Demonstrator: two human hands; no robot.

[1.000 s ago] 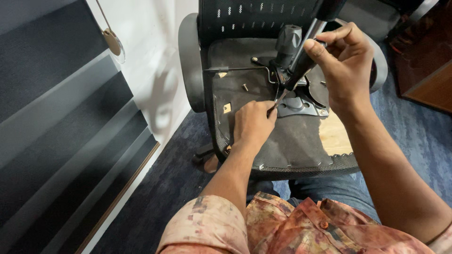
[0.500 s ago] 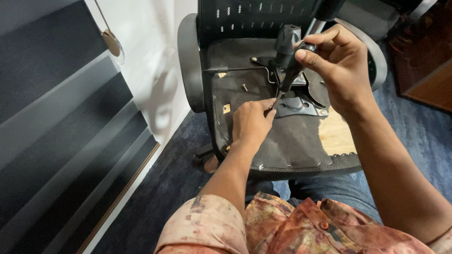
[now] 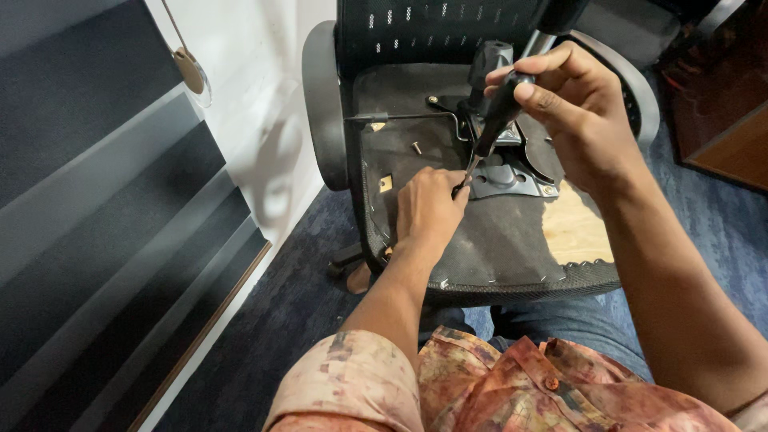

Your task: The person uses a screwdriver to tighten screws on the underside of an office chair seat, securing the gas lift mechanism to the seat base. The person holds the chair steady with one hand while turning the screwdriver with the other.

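An office chair lies tipped over with the underside of its seat (image 3: 496,240) facing me. My right hand (image 3: 572,120) grips the black handle of a screwdriver (image 3: 492,128), whose tip points down at the left corner of the grey metal mounting plate (image 3: 504,180). My left hand (image 3: 428,208) rests on the seat bottom, fingertips pinched at the screwdriver tip, seemingly steadying a small screw there. A loose screw (image 3: 417,148) lies on the black fabric above my left hand.
A grey armrest (image 3: 322,104) sticks up at the left of the seat, and the mesh backrest (image 3: 432,32) is behind. A white wall and dark stepped panels (image 3: 112,240) stand at left. Blue carpet (image 3: 280,320) lies below; a wooden cabinet (image 3: 728,120) is at right.
The right hand has lowered and tilted the screwdriver slightly while the left hand's fingers stay at its tip. Little else has moved.
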